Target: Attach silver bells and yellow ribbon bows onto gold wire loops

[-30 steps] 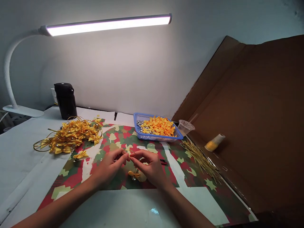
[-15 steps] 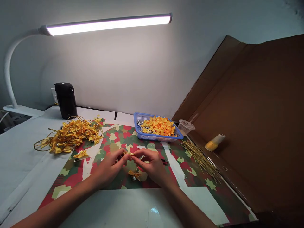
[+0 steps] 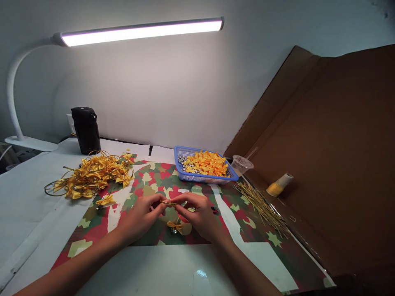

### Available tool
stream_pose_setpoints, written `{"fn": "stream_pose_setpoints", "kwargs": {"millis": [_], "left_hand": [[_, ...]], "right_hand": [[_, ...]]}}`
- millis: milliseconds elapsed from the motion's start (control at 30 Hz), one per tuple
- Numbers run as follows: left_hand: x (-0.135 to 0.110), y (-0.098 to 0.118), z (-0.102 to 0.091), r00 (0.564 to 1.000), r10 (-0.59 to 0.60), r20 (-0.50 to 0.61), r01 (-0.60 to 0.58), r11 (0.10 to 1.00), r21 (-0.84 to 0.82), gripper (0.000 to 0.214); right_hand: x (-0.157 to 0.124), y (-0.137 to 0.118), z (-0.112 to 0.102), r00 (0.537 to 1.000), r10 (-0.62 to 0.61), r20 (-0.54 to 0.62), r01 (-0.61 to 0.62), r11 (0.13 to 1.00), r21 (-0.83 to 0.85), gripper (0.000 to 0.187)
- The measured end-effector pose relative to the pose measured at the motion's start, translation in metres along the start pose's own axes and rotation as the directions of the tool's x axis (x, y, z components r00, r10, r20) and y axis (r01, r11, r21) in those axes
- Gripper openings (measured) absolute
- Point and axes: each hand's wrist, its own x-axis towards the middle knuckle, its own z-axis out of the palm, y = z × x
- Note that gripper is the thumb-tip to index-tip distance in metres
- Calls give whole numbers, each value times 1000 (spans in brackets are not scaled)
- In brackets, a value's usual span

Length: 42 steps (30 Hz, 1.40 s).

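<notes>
Between my left hand and my right hand, a thin gold cord is pinched in the fingertips of both, just above the table. Below it hangs or lies a yellow ribbon bow with a small silver bell under it; the link to the cord is hard to make out. To the left lies a heap of finished-looking bows on gold cord loops, with one separate yellow bow near it. A dark red-handled tool is partly hidden behind my right hand.
A blue basket holds yellow bows and silver bells. Loose gold cords lie at the right, beside a cardboard wall and a yellow thread spool. A plastic cup, black bottle and lamp stand behind.
My fingertips have shifted slightly along the cord, and its held part has tilted and sits a little lower. The bow and bell stay nearly in place.
</notes>
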Motion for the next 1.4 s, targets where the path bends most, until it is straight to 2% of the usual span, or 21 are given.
{"fn": "stream_pose_setpoints", "kwargs": {"millis": [133,233,500,667,1000,1400], "left_hand": [[0,0,0,1000,-9,0,9,1000,-10,33],[0,1,0,1000,-13,6,13,1000,-18,36],[0,3,0,998,63,-10,-63,996,67,30],[1,0,2,996,90,-25,-88,992,87,31],[-3,-2,5,981,132,-143,-123,990,66,30],[-2,0,7,965,179,-191,-166,982,85,28]], "right_hand": [[0,-3,2,997,75,-4,-75,995,72,10],[1,-2,3,988,152,-1,-150,974,168,13],[3,2,7,946,322,31,-307,865,396,26],[4,-1,8,937,348,33,-320,816,481,29],[2,-4,16,931,363,-39,-278,775,568,30],[2,-3,19,909,413,-53,-292,724,625,33]]}}
